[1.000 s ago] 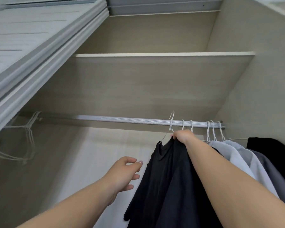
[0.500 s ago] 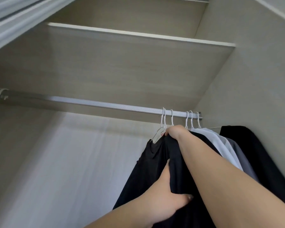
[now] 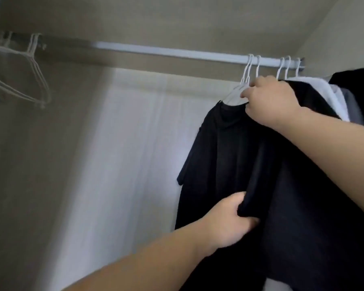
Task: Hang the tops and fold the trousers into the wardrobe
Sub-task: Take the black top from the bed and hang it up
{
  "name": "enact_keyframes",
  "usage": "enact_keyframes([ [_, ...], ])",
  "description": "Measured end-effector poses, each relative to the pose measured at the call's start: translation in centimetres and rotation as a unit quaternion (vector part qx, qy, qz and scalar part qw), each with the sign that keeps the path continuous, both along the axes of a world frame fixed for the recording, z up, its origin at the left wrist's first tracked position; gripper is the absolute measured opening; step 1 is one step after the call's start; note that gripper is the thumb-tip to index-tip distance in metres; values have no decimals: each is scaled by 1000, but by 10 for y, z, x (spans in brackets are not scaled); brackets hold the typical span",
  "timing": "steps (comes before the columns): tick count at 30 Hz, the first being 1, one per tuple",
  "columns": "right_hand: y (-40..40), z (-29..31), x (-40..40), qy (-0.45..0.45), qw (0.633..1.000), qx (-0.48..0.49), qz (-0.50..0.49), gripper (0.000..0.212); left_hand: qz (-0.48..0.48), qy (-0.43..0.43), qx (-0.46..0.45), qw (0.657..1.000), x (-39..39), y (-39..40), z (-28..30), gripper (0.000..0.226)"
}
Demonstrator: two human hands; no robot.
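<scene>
Black top [image 3: 229, 156] hem cut off | left hand [image 3: 229, 221] grips fabric | right hand [image 3: 269, 99] pinches collar, fingertips hidden

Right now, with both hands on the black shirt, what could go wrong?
1. The left hand grips the black shirt low down; a hard pull could drag its collar off the hanger.
2. The right hand holds the shirt at the collar, close to the hook; a careless lift might unhook the hanger from the rail.
3. The clothes crowded at the right end may get creased.
</scene>
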State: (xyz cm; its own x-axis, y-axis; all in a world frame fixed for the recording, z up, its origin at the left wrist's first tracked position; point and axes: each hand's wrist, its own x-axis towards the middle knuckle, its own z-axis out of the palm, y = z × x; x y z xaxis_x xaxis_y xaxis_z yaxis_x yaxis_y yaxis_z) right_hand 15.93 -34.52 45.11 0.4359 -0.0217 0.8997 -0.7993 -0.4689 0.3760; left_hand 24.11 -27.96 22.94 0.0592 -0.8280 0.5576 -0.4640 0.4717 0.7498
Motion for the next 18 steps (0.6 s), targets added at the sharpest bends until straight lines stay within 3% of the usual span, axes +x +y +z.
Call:
enact_keyframes([
  [3,22,-37,9,145,985,-90,-20,34,50,39,58,996,13,36,-34,29],
  [7,74,-127,25,231,967,10,107,33,94,91,111,985,25,114,-74,31],
  [10,112,-216,34,317,932,44,171,33,172,153,132,964,32,179,-117,25],
  [13,152,-300,40,359,883,155,260,32,253,229,141,929,28,240,-160,22],
  [18,218,-412,45,319,769,393,390,22,340,295,161,878,7,335,-217,21],
])
